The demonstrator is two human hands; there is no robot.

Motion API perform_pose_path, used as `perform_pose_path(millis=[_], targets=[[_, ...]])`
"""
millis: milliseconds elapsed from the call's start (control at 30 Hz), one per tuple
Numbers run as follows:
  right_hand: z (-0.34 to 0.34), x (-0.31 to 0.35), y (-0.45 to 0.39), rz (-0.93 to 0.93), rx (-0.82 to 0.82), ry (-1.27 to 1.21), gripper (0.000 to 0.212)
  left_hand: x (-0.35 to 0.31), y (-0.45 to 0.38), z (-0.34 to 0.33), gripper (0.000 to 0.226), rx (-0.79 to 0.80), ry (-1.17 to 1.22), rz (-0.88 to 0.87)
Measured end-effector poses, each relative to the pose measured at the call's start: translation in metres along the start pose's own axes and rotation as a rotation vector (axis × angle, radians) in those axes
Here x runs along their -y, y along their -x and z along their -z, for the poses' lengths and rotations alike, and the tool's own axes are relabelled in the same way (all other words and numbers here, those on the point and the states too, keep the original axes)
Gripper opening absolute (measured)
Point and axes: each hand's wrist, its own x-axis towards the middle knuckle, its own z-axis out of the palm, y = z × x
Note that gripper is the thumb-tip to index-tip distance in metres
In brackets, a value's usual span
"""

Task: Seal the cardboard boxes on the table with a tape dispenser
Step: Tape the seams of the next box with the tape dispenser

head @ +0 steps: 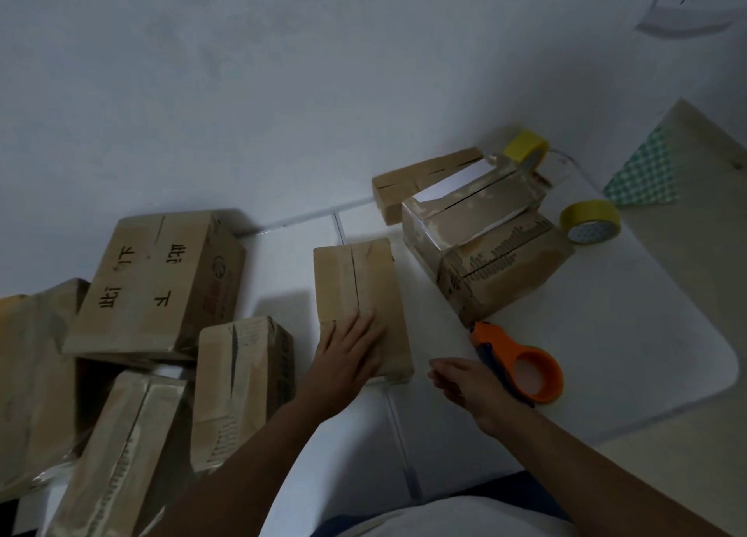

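Note:
A small flat cardboard box lies in the middle of the white table, its top seam running away from me. My left hand rests flat on its near end, fingers straight. My right hand hovers just right of that box, fingers loosely curled and holding nothing. It is close to an orange tape dispenser that lies on the table. Two yellow tape rolls stand at the back right.
Several more cardboard boxes are around: a stack at back right, a printed box and others at left. A green checked cloth lies far right. The wall is close behind.

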Motion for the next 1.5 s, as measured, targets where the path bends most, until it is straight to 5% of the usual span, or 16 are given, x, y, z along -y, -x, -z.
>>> perform_pose_path(millis=[533, 1033, 1167, 1500], targets=[[-0.003, -0.008, -0.01, 0.206, -0.077, 0.156, 0.012, -0.002, 0.002, -0.014, 0.078, -0.077, -0.377, -0.071], [-0.001, -0.009, -0.018, 0.368, -0.099, 0.235, 0.013, -0.028, -0.019, -0.017, 0.091, -0.044, -0.354, 0.027], [-0.002, -0.009, -0.022, 0.438, -0.12, 0.327, 0.013, -0.014, -0.02, -0.017, 0.096, -0.022, -0.364, -0.134], [-0.003, -0.009, -0.04, 0.754, -0.084, 0.792, 0.017, -0.004, -0.018, -0.025, 0.087, -0.047, -0.406, -0.186]])
